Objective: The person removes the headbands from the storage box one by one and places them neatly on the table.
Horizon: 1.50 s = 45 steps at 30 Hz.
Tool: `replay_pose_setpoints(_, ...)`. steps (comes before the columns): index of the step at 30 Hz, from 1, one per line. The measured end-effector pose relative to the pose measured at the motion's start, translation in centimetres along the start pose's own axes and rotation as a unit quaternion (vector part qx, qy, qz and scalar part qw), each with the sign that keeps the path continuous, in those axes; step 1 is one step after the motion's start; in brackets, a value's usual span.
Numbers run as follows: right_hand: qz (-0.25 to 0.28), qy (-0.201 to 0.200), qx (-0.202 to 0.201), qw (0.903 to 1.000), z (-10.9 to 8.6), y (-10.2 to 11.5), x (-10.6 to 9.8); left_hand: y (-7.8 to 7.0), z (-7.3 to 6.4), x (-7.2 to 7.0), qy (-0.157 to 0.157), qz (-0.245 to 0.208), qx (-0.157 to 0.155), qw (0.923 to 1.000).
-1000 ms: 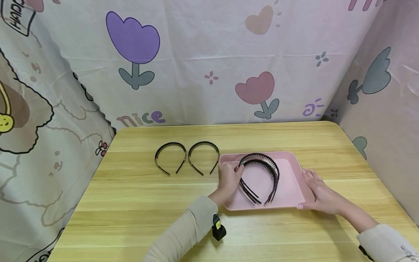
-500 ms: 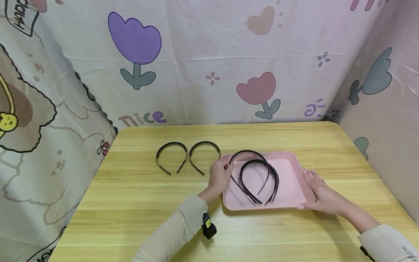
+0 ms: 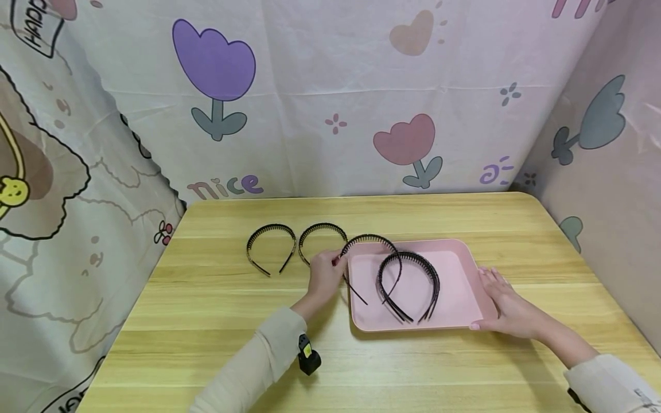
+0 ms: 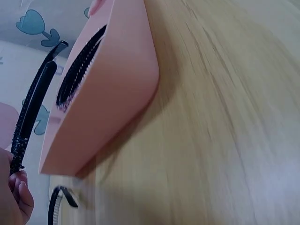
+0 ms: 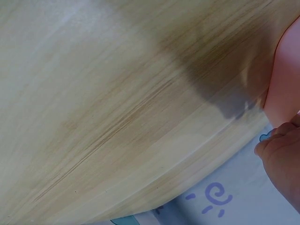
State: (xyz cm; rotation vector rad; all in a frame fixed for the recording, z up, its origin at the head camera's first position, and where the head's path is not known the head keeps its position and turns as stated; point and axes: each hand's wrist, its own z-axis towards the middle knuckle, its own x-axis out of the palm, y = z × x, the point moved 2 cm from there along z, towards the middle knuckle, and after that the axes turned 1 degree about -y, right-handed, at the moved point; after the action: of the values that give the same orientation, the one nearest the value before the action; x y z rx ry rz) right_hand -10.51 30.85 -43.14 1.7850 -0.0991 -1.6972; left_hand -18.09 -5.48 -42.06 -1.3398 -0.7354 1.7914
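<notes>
My left hand (image 3: 323, 279) pinches a black toothed headband (image 3: 369, 236) by its left side, holding it over the left edge of a pink tray (image 3: 459, 287). In the left wrist view the held headband (image 4: 32, 105) is up beside the tray wall (image 4: 110, 89), with fingers and thumb closed on it. More black headbands (image 3: 435, 281) lie overlapped inside the tray. My right hand (image 3: 508, 307) rests against the tray's right end with its fingers spread straight. Only part of that hand (image 5: 283, 154) shows in the right wrist view.
Two black headbands lie side by side on the wooden table (image 3: 206, 321): a left one (image 3: 271, 228) and a right one (image 3: 322, 226), partly behind my left hand. A printed cloth (image 3: 310, 69) hangs behind the table and at both sides.
My left hand has moved left, drawing one headband away from the stack in the tray and out over its left edge. The right hand and the tray have stayed in place.
</notes>
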Motion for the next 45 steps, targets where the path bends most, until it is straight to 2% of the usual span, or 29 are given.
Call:
replay_pose_setpoints(5,0.000,0.001,0.000,1.0000,0.0,-0.1,0.1,1.0,0.4,-1.5,0.006,0.019,-0.007,0.9998)
replay_pose_setpoints(9,-0.001,0.004,0.005,1.0000,0.0,-0.1,0.1,1.8,0.8,-2.9,-0.002,0.037,-0.002,0.9993)
replay_pose_setpoints(19,-0.001,-0.002,-0.007,1.0000,0.0,-0.1,0.1,3.8,1.1,-5.5,-0.012,0.032,-0.034,0.9988)
replay_pose_setpoints(28,0.000,0.003,-0.001,1.0000,0.0,0.0,0.0,5.3,1.3,-7.9,-0.026,0.040,-0.046,0.9978)
replay_pose_setpoints(37,0.000,0.004,0.001,1.0000,0.1,-0.2,0.1,8.0,1.3,-10.3,-0.064,0.068,-0.049,0.9944)
replay_pose_setpoints(45,-0.007,0.001,-0.005,1.0000,0.0,-0.1,0.1,9.9,1.3,-12.4,-0.109,0.114,-0.037,0.9868)
